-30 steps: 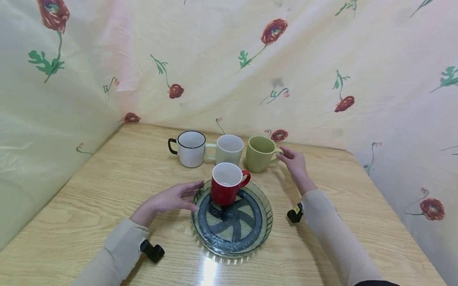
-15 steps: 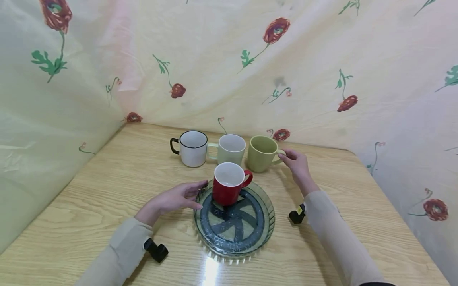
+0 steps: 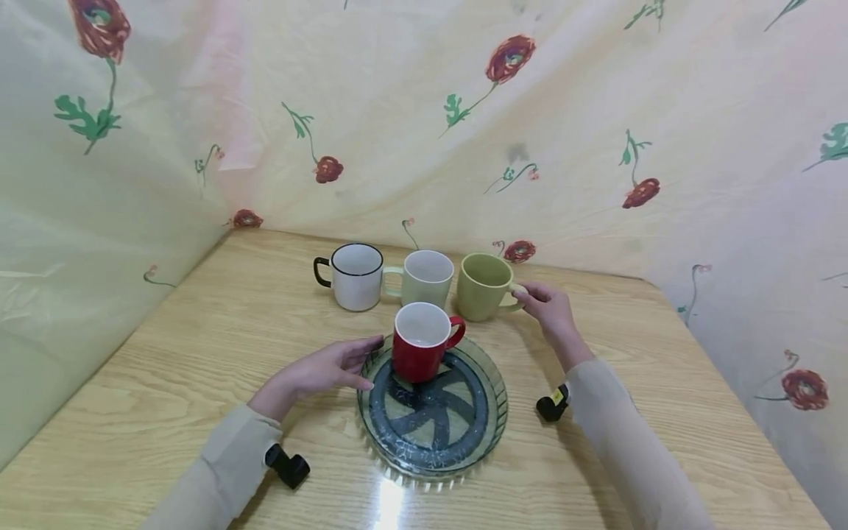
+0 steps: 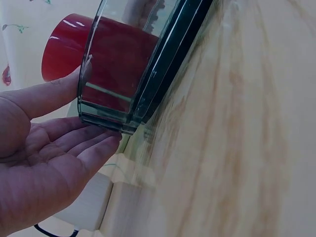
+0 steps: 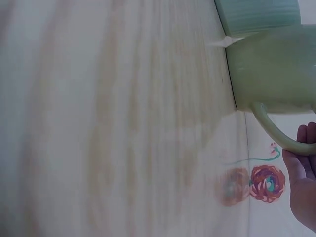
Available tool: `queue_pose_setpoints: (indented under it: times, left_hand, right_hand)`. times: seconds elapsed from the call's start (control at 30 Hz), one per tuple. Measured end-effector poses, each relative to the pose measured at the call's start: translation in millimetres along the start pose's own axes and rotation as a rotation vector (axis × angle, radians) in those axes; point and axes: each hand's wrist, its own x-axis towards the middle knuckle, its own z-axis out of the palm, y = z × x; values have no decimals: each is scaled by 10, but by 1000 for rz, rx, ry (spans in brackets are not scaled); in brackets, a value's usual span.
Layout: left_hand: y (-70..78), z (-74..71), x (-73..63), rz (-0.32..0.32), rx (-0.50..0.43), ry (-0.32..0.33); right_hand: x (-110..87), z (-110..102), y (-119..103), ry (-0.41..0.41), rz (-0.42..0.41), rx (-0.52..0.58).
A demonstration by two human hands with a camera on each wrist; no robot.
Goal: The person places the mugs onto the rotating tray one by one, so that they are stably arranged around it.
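A red mug (image 3: pixel 416 359) with a white inside stands upright on a clear glass dish (image 3: pixel 490 419) with ribbed sides. My left hand (image 3: pixel 324 368) lies at the dish's left edge, fingers nearly straight and thumb apart. In the left wrist view, the thumb (image 4: pixel 54 94) is up at the rim and the fingertips (image 4: pixel 106 143) are against the outer wall. Farther back stands an olive-green mug (image 3: pixel 478 294), upright on the table. My right hand (image 3: pixel 546 305) pinches its handle (image 5: pixel 281 136) between thumb and fingers.
Left of the green mug stand a pale mint mug (image 3: pixel 424 283) and a white mug (image 3: pixel 355 283) with a black rim and handle. The wooden table (image 3: pixel 199 353) ends behind them at a flower-patterned cloth (image 3: pixel 411 110). Black wrist cameras hang below both sleeves.
My left hand has stayed at the dish and my right hand at the green mug's handle. The mugs stand as before; the whole view has shifted only slightly.
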Motion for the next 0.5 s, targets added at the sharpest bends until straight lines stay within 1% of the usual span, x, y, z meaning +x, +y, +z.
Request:
queue_pose_setpoints:
  times: [0.13,0.23,0.3,0.4,0.5]
  left_hand:
    - [3,-9,-16,-9,-11,6]
    - [10,-12,-28,-1,-7,-2]
    - [12,-10,-30,2,-8,-3]
    - [8,-16,-28,-2,-6,-2]
    - [5,-18,-30,-1,-4,-3]
  right_hand:
    - [-43,8,24,19,-1,42]
    - [-79,-3,31,40,6,51]
    - [-106,-22,21,57,12,40]
    - [-149,-66,-11,77,27,-7]
    - [-208,-113,-48,86,36,-23]
